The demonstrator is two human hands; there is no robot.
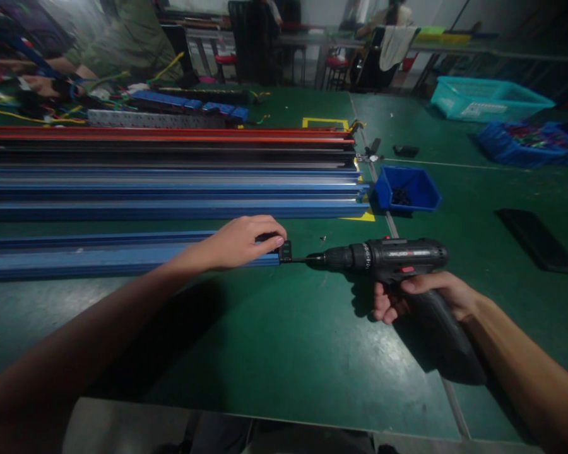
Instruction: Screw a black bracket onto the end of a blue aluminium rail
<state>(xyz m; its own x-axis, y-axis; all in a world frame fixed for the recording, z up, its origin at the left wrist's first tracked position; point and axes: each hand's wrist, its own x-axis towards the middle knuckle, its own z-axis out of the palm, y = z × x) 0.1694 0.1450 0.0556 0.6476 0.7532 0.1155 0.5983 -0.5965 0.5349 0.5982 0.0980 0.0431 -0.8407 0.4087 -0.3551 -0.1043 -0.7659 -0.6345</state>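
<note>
In the head view, my right hand (430, 293) is wrapped around the handle of a black cordless drill (397, 252) that points left. The tip of its long bit (303, 258) meets a black end cap (285, 251) on the end of a blue metal rail (123, 252). My left hand (246, 243) closes over that end of the rail, thumb and fingers beside the cap. The rail lies flat on the green table, running off to the left. A small screw (322, 238) lies behind the bit.
Several blue and red rails (170, 208) lie side by side farther back. A blue bin (409, 189) of small dark parts stands behind the drill. A dark flat object (539, 239), a blue tray (530, 142) and a teal basket (492, 101) are at right. Another person's hands (42, 85) handle wires at back left.
</note>
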